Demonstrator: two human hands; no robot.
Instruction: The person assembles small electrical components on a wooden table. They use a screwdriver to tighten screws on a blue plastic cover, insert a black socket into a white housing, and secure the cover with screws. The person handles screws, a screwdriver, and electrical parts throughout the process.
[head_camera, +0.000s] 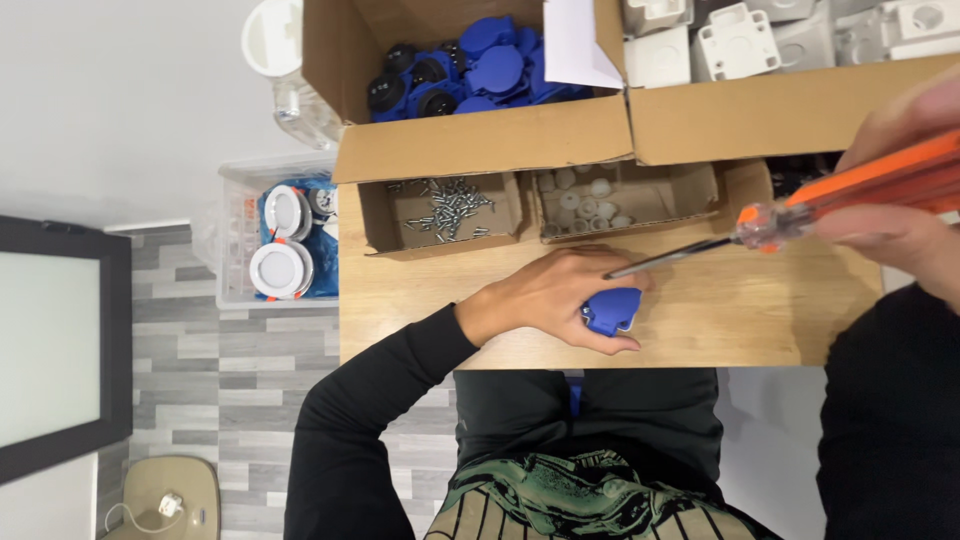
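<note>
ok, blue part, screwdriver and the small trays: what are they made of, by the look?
Blue part: looks like moulded plastic, even matte colour. Screwdriver: handle seems translucent orange plastic, light shows through; shaft is thin, dark and probably metal. Small trays: brown corrugated cardboard, raw folded edges. Table: pale wood grain, possibly laminate.

The left hand lies palm down on the wooden table, fingers curled closed around a blue part, its black-sleeved forearm reaching in from below. The right hand is raised above the table's right edge, clenched around an orange-handled screwdriver.
</note>
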